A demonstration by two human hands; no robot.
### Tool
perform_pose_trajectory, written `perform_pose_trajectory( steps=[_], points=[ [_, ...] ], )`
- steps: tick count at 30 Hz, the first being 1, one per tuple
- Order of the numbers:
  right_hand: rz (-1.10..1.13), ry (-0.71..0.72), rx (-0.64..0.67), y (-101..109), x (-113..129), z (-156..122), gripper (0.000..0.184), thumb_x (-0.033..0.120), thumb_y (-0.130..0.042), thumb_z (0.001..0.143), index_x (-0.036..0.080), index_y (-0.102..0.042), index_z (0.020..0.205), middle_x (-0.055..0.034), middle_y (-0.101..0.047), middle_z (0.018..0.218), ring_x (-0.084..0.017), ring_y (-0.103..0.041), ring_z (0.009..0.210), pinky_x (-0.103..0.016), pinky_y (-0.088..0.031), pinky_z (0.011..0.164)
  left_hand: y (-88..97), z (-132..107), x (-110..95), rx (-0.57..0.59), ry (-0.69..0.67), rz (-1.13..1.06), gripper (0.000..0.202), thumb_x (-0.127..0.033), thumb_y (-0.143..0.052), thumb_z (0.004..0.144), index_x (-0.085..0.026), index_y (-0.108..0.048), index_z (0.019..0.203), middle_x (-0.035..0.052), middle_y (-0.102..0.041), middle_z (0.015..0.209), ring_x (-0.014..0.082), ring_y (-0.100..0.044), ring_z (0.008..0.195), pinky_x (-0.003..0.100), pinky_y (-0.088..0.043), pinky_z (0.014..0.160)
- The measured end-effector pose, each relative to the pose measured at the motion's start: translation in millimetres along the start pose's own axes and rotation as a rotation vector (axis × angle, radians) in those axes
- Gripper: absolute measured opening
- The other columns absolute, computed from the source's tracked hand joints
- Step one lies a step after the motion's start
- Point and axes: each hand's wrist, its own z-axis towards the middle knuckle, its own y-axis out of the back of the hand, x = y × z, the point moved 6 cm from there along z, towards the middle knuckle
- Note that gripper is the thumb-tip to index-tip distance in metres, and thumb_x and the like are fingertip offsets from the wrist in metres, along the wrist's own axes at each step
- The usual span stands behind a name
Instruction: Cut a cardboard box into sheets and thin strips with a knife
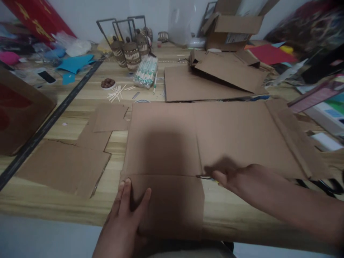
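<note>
A large unfolded cardboard sheet (pixel 231 132) lies flat in front of me, with creases and a flap (pixel 172 208) reaching toward the table's near edge. My left hand (pixel 125 211) rests on the flap's left edge with its fingers spread, holding nothing. My right hand (pixel 228 179) is closed around what looks like a utility knife (pixel 204 177). The thin blade points left and meets the flap's fold at its right end; a bit of yellow shows by the fingers, which hide most of the handle. A dark shadow covers the middle of the sheet.
Cut cardboard pieces (pixel 61 166) lie to the left beside a long black strip (pixel 53 122). Behind the sheet are more folded cardboard (pixel 231 71), a bag of green-and-white sticks (pixel 146 71), loose sticks (pixel 115 93), a bowl of brown balls (pixel 108 84) and woven lanterns (pixel 131 55).
</note>
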Motion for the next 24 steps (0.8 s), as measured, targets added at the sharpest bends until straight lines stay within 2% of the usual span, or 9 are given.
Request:
perform_pose_trajectory(
  steps=[5, 7, 9, 12, 15, 17, 18, 21, 24],
  points=[
    [-0.130, 0.065, 0.128, -5.4, -0.5, -4.4, 0.053, -0.007, -0.042, 0.079, 0.027, -0.064, 0.113, -0.0006, -0.069, 0.078, -0.014, -0.055, 0.044, -0.029, -0.020, 0.045, 3.5, 0.2, 0.3, -0.019, -0.041, 0.016, 0.091, -0.010, -0.072, 0.059, -0.031, -0.052, 0.144, 0.0161, -0.022, 0.165, 0.0477, -0.027, 0.145, 0.057, -0.043, 0.108],
    [-0.128, 0.059, 0.122, -9.2, -4.9, -8.5, 0.051, -0.007, -0.043, 0.078, 0.025, -0.064, 0.112, -0.0009, -0.069, 0.077, -0.015, -0.057, 0.047, -0.030, -0.020, 0.045, 2.7, 1.7, 2.5, -0.014, -0.037, 0.016, 0.091, -0.010, -0.072, 0.059, -0.032, -0.051, 0.145, 0.0156, -0.022, 0.165, 0.0470, -0.026, 0.146, 0.056, -0.044, 0.108],
    [-0.070, 0.064, 0.074, -13.5, -12.1, -15.7, 0.042, -0.003, -0.044, 0.083, 0.023, -0.063, 0.110, -0.0006, -0.068, 0.074, -0.015, -0.059, 0.051, -0.029, -0.022, 0.046, 0.3, 3.3, 3.4, -0.011, -0.034, 0.012, 0.090, -0.011, -0.073, 0.060, -0.032, -0.051, 0.145, 0.0153, -0.022, 0.165, 0.0464, -0.025, 0.146, 0.056, -0.044, 0.108],
    [0.010, 0.062, -0.015, -16.4, -27.0, -26.9, 0.023, 0.020, -0.043, 0.097, 0.025, -0.062, 0.107, 0.0012, -0.064, 0.066, -0.015, -0.059, 0.052, -0.028, -0.025, 0.047, -3.4, 3.7, 1.7, -0.017, -0.034, 0.005, 0.092, -0.015, -0.078, 0.059, -0.031, -0.050, 0.146, 0.0164, -0.018, 0.166, 0.0469, -0.023, 0.146, 0.057, -0.042, 0.109],
    [-0.014, -0.012, -0.179, -6.5, -41.7, -25.6, 0.035, 0.041, -0.032, 0.103, 0.026, -0.063, 0.105, -0.0013, -0.066, 0.072, -0.017, -0.059, 0.054, -0.028, -0.030, 0.049, 1.7, 1.5, 1.7, -0.060, -0.030, -0.015, 0.100, -0.025, -0.087, 0.054, -0.029, -0.050, 0.146, 0.0184, -0.015, 0.166, 0.0485, -0.022, 0.146, 0.059, -0.043, 0.107],
    [-0.095, -0.075, -0.298, 2.4, -46.7, -15.5, 0.041, 0.042, -0.027, 0.104, 0.023, -0.063, 0.109, -0.0065, -0.068, 0.083, -0.020, -0.061, 0.060, -0.031, -0.036, 0.052, 13.1, 0.2, 5.1, -0.103, -0.055, -0.064, 0.097, -0.035, -0.088, 0.057, -0.031, -0.050, 0.146, 0.0170, -0.018, 0.165, 0.0459, -0.026, 0.146, 0.057, -0.044, 0.107],
    [-0.145, -0.103, -0.338, 5.2, -47.5, -8.7, 0.042, 0.040, -0.028, 0.103, 0.020, -0.064, 0.112, -0.0092, -0.068, 0.087, -0.022, -0.062, 0.064, -0.033, -0.039, 0.055, 21.0, 0.2, 9.5, -0.131, -0.055, -0.099, 0.091, -0.040, -0.085, 0.063, -0.031, -0.050, 0.146, 0.0155, -0.022, 0.165, 0.0433, -0.029, 0.146, 0.056, -0.044, 0.108],
    [-0.232, -0.151, -0.401, 7.4, -44.1, 8.2, 0.038, 0.031, -0.035, 0.101, 0.013, -0.063, 0.118, -0.0154, -0.068, 0.095, -0.029, -0.063, 0.079, -0.038, -0.044, 0.066, 48.6, 3.4, 36.6, -0.260, 0.101, -0.247, 0.068, -0.053, -0.064, 0.083, -0.026, -0.052, 0.144, 0.0145, -0.041, 0.157, 0.0375, -0.041, 0.142, 0.053, -0.043, 0.109],
    [-0.131, -0.188, -0.471, 7.3, -32.9, 4.3, 0.037, 0.031, -0.039, 0.098, 0.013, -0.063, 0.120, -0.0190, -0.067, 0.109, -0.032, -0.063, 0.094, -0.042, -0.047, 0.077, 60.6, 7.5, 66.6, -0.300, 0.361, -0.528, 0.074, -0.064, -0.057, 0.081, -0.017, -0.055, 0.139, 0.0177, -0.064, 0.133, 0.0368, -0.060, 0.124, 0.050, -0.051, 0.101]
  ],
)
